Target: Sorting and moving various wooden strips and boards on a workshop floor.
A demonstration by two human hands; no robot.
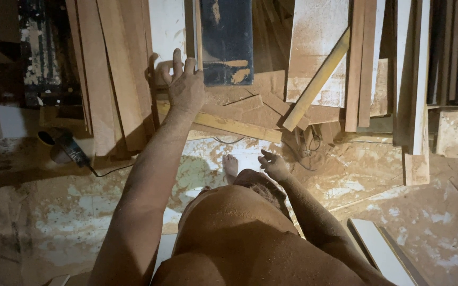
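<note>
My left hand (184, 85) is stretched forward to a stack of boards leaning upright. It grips the lower end of a white panel (166, 26), with fingers curled round its left edge and the thumb beside a thin wooden strip (197, 32). Lower and nearer my body, my right hand (274, 165) hangs with its fingers apart and nothing in it. Both arms are coated in sawdust. My bare foot (230, 167) stands on the dusty floor just left of the right hand.
Brown planks (112, 79) lean at the left and a dark blue panel (226, 42) stands beside the white one. Loose offcuts (239, 114) and a slanted batten (316, 82) lie below. A corded power tool (64, 145) rests at the left, a white board (382, 249) at the lower right.
</note>
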